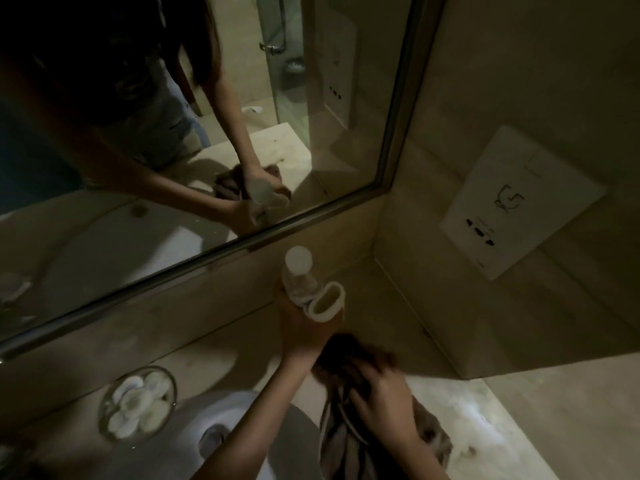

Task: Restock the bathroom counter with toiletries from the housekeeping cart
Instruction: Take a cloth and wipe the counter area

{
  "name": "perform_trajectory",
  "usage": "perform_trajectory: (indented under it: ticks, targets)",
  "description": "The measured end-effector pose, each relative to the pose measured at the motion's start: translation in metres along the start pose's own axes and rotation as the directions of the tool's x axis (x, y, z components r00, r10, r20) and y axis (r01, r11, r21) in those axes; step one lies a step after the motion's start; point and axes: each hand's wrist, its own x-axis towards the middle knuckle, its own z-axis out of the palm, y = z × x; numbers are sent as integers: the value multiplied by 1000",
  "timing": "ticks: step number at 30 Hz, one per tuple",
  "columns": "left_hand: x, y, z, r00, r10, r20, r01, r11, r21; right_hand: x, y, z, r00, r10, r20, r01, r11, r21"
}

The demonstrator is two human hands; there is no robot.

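Bottle and cup share the left grip (304,327). Its fingers wrap a clear water bottle (299,275) with a white cap, and a white oval-mouthed cup (327,301) is pinned against it on the side nearer the right grip (379,400). Both look held up off the surface (467,410), near the back corner under the mirror (207,133), though the bottle's base is hidden behind the hand.

Just below and to the right of the left grip, the right grip lies spread on a brown cloth (349,351). It presses the cloth down and, as far as I can see, clasps nothing. That reads to me as wiping the patch where the toiletries will stand, with the items lifted out of the way.

To do it well:
- Squeeze firmly with the left grip, because two things in one hand can slide apart.
- Keep the bottle upright.
- Push the cloth forward under the left grip and into the corner beyond it, with flat, even pressure.
- Set the bottle down against the back wall first, then the cup beside it.

The basin (221,410) sits just left of the right grip, so mind the cloth's trailing end there. A glass dish (172,382) of white round pieces sits well to the left of the left grip, safely apart. The socket plate (519,202) is on the wall to the right, so keep a damp cloth away from it.
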Motion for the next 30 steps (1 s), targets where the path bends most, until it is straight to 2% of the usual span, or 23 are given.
perform_trajectory:
  ticks: [2, 3, 6, 9, 12, 16, 17, 19, 21, 24, 27, 28, 30]
  targets:
    - [11, -6, 34, 999, 14, 49, -13, 1000, -15, 1, 19, -9, 959, 260, -112, -256, 965, 46]
    - [14, -1, 50, 997, 37, 68, -36, 999, -12, 3, 21, -9, 933, 326, -150, -322, 945, 53]
    - [20, 16, 87, 984, 90, 150, -96, 995, 29, 6, 20, -2, 922, 336, -192, -343, 939, -1]
    - [34, 9, 115, 975, 154, 159, -166, 984, 67, 9, 19, 0, 910, 371, -185, -377, 926, 3]
    - [50, -10, 125, 978, 144, 154, -159, 983, 93, 9, 21, 3, 910, 348, -226, -358, 934, 0]
    - [46, -12, 118, 940, 272, 206, -317, 919, 235, 9, 18, 5, 905, 351, -239, -363, 932, -8]
    - [43, -11, 116, 946, 256, 199, -305, 912, 274, 10, 13, 6, 904, 357, -236, -372, 928, -17]
    - [38, -9, 116, 951, 273, 142, -307, 819, 484, 12, 4, 11, 907, 354, -229, -371, 928, -34]
    - [32, -1, 116, 955, 273, 119, -286, 731, 620, 12, -7, 19, 935, 294, -197, -312, 948, -64]
    - [10, 21, 103, 971, 160, 177, -237, 729, 642, -11, -21, 20, 984, 147, -100, -153, 987, -55]
    - [-12, 28, 81, 976, 154, 155, -219, 728, 650, -54, 0, 6, 999, -27, -21, 25, 995, -101]
    - [-23, 27, 70, 975, 156, 159, -223, 699, 680, -67, 14, -4, 999, -40, -30, 36, 993, -115]
    - [-52, 12, 49, 968, 166, 187, -250, 654, 714, -93, 48, -29, 988, 87, -130, -102, 988, -112]
